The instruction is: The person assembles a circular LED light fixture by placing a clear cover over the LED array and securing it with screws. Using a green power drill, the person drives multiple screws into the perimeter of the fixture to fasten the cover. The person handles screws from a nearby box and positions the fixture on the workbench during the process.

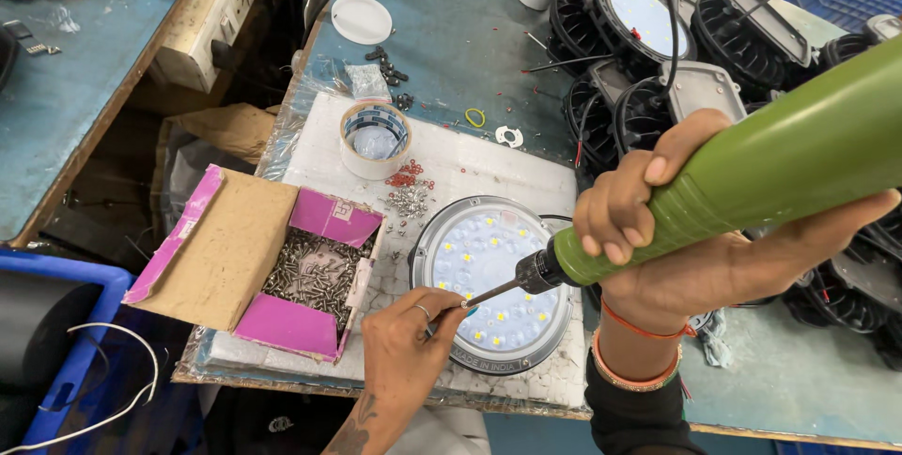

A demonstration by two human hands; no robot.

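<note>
My right hand point(658, 230) grips a green electric screwdriver point(752, 173) that slants down to the left. Its dark bit point(493, 293) points at a round lamp point(493, 277) with a white board of small yellow dots inside a grey metal rim. My left hand point(409, 342) pinches the tip of the bit at the lamp's near-left edge, a ring on one finger. Whether a screw sits at the tip is too small to tell. The lamp rests on a white foam sheet point(470, 164).
A pink cardboard box point(272, 267) of silver screws stands open left of the lamp. Behind it are a tape roll point(374, 138) and loose screws point(409, 200). Several black finned lamp housings point(658, 51) crowd the back right. A blue crate point(66, 352) sits at lower left.
</note>
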